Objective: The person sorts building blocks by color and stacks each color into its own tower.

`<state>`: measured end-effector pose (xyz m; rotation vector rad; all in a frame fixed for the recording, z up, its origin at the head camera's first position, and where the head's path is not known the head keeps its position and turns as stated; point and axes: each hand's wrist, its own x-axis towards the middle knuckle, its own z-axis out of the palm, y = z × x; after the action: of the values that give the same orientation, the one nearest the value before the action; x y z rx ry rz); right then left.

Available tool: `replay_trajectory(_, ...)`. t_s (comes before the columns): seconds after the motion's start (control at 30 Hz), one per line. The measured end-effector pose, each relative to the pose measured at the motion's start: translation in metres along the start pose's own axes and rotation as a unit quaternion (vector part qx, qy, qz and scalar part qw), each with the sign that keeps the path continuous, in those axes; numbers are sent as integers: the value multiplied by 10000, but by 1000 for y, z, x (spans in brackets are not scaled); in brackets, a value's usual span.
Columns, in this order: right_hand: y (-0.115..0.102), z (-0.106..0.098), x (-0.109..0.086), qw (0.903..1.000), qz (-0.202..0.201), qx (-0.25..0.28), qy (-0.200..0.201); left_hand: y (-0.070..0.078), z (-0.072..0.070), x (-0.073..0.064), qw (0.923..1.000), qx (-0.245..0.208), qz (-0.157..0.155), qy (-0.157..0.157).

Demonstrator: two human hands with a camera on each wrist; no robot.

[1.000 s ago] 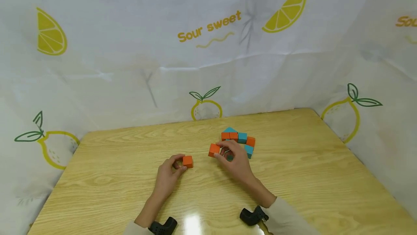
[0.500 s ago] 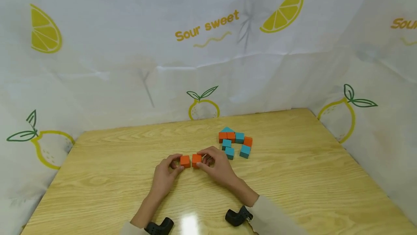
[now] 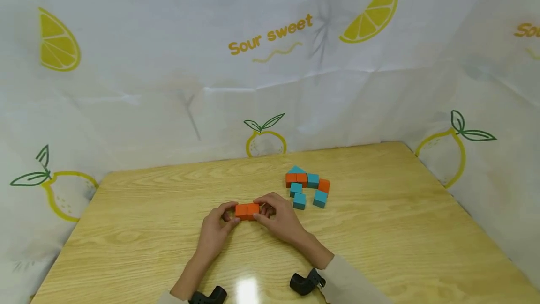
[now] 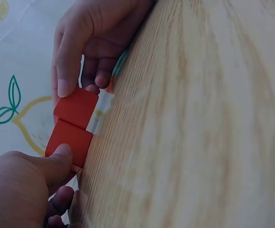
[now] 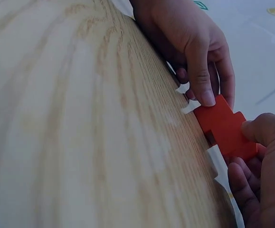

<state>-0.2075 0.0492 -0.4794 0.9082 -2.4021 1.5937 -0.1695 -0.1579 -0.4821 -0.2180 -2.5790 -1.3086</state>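
Observation:
Two orange cube blocks sit side by side, pressed together, near the middle of the table. My left hand [image 3: 214,231] pinches the left cube [image 3: 241,211] between thumb and fingers. The right cube [image 3: 253,210] is held the same way by my right hand [image 3: 281,219]. Seen from the left wrist, the faces of the near cube [image 4: 70,141] and the far cube [image 4: 78,108] meet along a seam, slightly out of line. From the right wrist, the right-hand cube [image 5: 234,135] appears offset from the left-hand cube [image 5: 207,117].
Right of my hands lies a loose group of blocks: orange cubes [image 3: 296,180], blue cubes [image 3: 299,201] and a blue triangular block [image 3: 297,169] behind them. A white cloth [image 3: 168,121] with lemon prints hangs around the wooden table [image 3: 379,229].
My right hand has brought its orange cube down and left from beside the block group, up against the cube in my left hand. The left hand stays nearly in place.

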Motion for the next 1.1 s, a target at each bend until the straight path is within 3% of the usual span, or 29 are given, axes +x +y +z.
replay_trajectory(1.1, -3, -2, -1, 9998, 15, -103, -189, 2, -1, -1, 10000, 0, 13, -28)
